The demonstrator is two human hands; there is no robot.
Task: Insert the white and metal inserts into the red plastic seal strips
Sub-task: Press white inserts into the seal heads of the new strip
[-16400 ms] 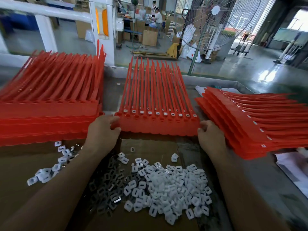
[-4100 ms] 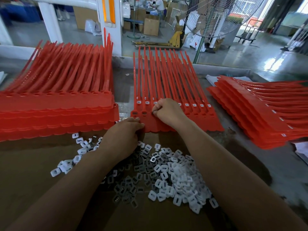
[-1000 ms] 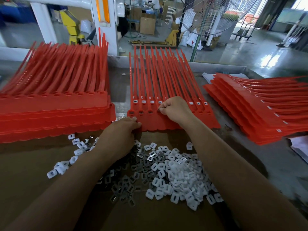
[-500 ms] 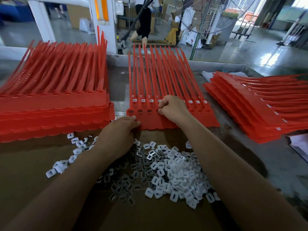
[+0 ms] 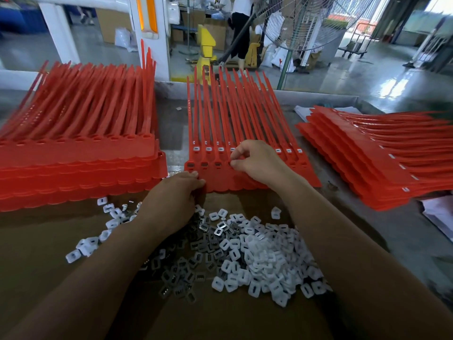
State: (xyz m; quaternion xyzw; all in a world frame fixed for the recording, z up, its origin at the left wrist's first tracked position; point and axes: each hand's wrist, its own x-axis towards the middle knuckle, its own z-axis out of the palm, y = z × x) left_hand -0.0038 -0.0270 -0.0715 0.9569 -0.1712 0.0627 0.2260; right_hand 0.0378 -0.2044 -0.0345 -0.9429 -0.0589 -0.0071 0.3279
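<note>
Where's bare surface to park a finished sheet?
Cardboard between the left stack and the left forearm; grey table between the right stack and the right forearm. Crowded: insert pile between the forearms, up to the middle sheet.

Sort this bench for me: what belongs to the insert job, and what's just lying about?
In the job: centre seal strips, left hand, right hand, white inserts, metal inserts, left strip stack, right strip stack.
Lying about: loose papers, pedestal fan, yellow pallet truck.
</note>
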